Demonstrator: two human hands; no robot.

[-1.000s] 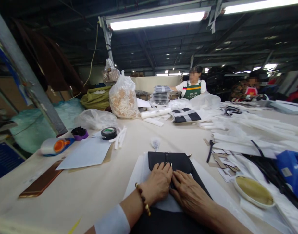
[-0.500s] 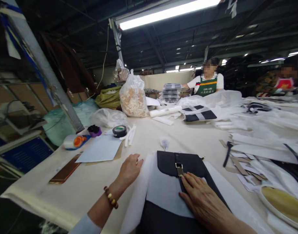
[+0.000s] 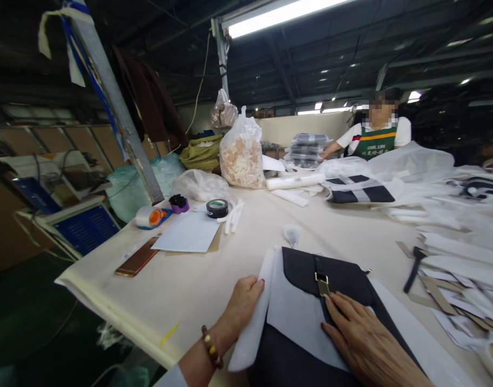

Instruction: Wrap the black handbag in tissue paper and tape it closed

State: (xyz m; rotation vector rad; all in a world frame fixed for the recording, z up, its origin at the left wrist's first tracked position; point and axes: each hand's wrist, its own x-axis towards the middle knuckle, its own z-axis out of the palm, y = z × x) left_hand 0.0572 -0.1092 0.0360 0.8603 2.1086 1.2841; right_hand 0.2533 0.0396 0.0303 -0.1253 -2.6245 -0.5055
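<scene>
A black bag [image 3: 303, 352] with a flap, a strap and a gold-coloured buckle [image 3: 322, 284] lies in front of me on a white wrapping sheet. Pale thin paper [image 3: 298, 317] covers part of its front, tucked under the flap. My left hand [image 3: 243, 301], with a bead bracelet at the wrist, pinches the raised left edge of the white wrapping sheet [image 3: 256, 320] beside the bag. Fingers stretched out, my right hand [image 3: 363, 333] rests flat on the bag's front just below the buckle.
To the left lie a brown phone-like slab [image 3: 137, 257], paper sheets [image 3: 188, 231], black tape [image 3: 217, 208] and a tape dispenser [image 3: 150, 217]. Paper strips [image 3: 443, 295] are scattered right. Behind are a stuffed plastic bag [image 3: 242, 153], a wrapped black bag [image 3: 359, 189] and a co-worker [image 3: 378, 141].
My left hand has come down onto the wrapping sheet's left edge and lifted it against the bag. My right hand stays on the bag. The view has swung left.
</scene>
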